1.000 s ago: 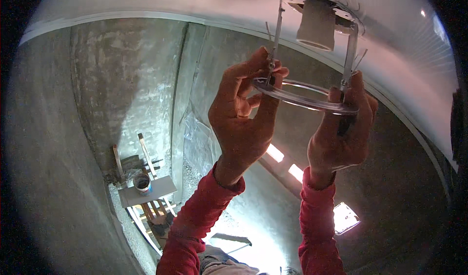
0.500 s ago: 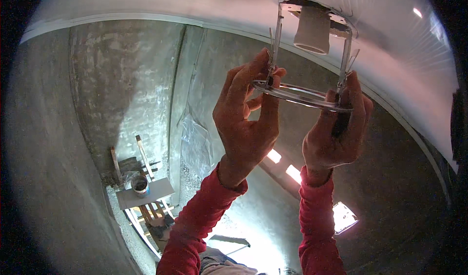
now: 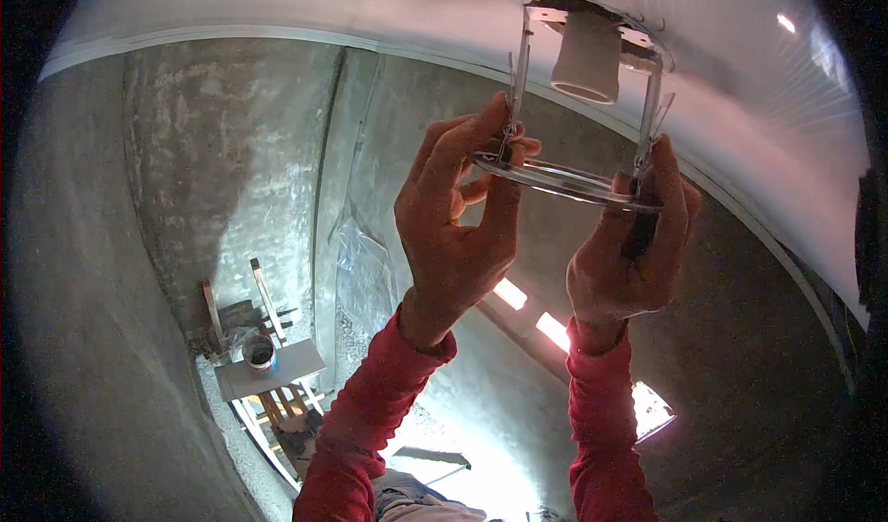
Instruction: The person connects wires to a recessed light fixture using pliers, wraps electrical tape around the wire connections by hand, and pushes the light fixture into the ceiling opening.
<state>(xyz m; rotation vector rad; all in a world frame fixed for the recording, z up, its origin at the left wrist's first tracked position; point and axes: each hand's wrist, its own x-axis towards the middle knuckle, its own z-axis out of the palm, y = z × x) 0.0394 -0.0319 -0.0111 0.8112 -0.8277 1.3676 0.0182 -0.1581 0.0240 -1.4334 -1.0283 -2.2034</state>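
Note:
Overhead, a recessed light fixture hangs from the ceiling, its shiny round trim ring (image 3: 564, 185) tilted a little below two thin upright metal arms. Between those arms a pale lamp socket (image 3: 589, 58) points down from a dark ceiling cutout (image 3: 572, 6). My left hand (image 3: 458, 226) pinches the left side of the ring, thumb and fingers around a spring clip (image 3: 511, 92). On the opposite side my right hand (image 3: 631, 249) grips the ring beside the other clip (image 3: 662, 115). Parts of both clips are hidden by my fingers.
The white ceiling (image 3: 277, 4) meets bare grey walls (image 3: 185, 152). Far below at left, a bucket (image 3: 260, 354) stands on a board (image 3: 298, 363) over a wooden frame. Clear plastic sheeting (image 3: 363, 272) hangs by the wall. A bright opening (image 3: 651, 412) shows at lower right.
Both hands keep hold of the ring in nearly the same pose. The whole scene has shifted slightly left in the picture, the hands and fixture with it.

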